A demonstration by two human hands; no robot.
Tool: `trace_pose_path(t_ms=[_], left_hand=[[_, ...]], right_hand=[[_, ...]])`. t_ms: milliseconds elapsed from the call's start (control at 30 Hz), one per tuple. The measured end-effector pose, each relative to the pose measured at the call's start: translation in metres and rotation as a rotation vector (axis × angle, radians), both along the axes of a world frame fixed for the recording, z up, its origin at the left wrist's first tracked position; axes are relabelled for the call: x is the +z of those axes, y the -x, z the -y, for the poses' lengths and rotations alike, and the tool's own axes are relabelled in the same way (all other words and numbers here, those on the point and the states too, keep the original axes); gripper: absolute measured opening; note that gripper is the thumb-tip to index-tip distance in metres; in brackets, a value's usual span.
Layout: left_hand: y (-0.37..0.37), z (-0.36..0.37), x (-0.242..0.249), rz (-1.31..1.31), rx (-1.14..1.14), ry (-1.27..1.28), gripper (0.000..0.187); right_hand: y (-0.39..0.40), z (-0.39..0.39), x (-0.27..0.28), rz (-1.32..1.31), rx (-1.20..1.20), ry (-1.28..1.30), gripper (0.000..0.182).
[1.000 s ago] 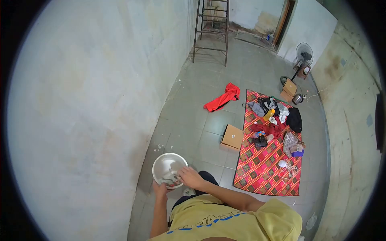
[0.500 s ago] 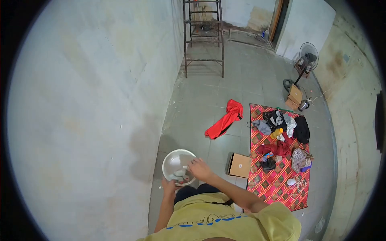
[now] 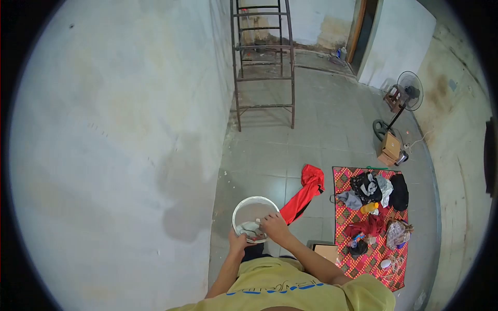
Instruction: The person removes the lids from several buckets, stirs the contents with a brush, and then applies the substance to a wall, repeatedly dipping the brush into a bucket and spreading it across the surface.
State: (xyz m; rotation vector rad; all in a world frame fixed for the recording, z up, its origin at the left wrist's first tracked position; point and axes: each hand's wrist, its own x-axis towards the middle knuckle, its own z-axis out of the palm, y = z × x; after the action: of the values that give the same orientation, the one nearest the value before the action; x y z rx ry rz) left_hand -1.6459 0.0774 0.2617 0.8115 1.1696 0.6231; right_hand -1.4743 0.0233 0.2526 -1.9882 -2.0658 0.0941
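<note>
White bucket (image 3: 255, 210) held up in front of the wearer's waist, mouth facing the head camera, near the foot of the pale wall (image 3: 124, 155). Left hand (image 3: 238, 242) at the bucket's near-left edge: thumb over the rim, other fingers mostly hidden beneath, grip closed on the bucket. Left forearm runs up from the lower edge of view, angled slightly inward, elbow low beside the yellow T-shirt (image 3: 280, 285). Right arm comes across from the shoulder on a long diagonal, up and to the left; wrist roughly in line with the forearm. Right hand (image 3: 275, 227) over the bucket's right-hand rim, back of hand up, fingers bent and pointing into the opening. Small pale piece (image 3: 258, 221) right at those fingertips; cannot tell whether it is pinched or only lies behind them. Greyish-white material (image 3: 249, 228) in the bucket's lower part, too small to identify. Beyond the right hand, on the tiles, a red garment (image 3: 303, 194) with black trim; patterned mat (image 3: 345, 262) farther right.
</note>
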Motion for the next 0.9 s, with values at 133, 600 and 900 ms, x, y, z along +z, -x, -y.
trace_pose_path(t_ms=[133, 600, 900], left_hand=[[-0.058, -0.099, 0.021, -0.001, -0.144, 0.026, 0.059], [-0.341, -0.314, 0.000, -0.039, -0.281, 0.002, 0.061], [-0.564, -0.398, 0.010, 0.049, -0.305, 0.022, 0.066]], right_hand=[[-0.060, -0.069, 0.031, 0.068, -0.032, 0.086, 0.019], [-0.315, -0.226, 0.021, -0.090, -0.336, -0.248, 0.016], [-0.561, -0.312, 0.053, -0.124, -0.268, -0.204, 0.016]])
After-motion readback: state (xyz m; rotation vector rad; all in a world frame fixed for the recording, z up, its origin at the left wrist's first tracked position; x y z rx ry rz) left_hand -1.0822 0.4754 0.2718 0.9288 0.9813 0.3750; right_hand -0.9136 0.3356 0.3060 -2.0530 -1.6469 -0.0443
